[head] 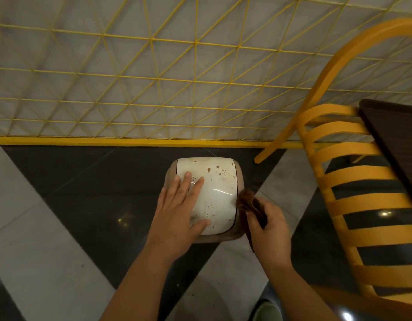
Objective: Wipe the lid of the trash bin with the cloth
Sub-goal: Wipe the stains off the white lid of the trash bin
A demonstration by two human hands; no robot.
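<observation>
Standing on the dark floor [84, 193] beside a yellow chair [362, 181], the trash bin [238, 177] shows a spotted white lid [214, 193]; the left hand [177, 209] lies flat on it, fingers spread, while the right hand [269, 230] pinches a brown cloth [249, 200] at its right edge.

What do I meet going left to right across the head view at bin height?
Left hand flat on the lid → stained white lid → brown cloth at the lid's right edge → right hand gripping it → yellow chair.
</observation>
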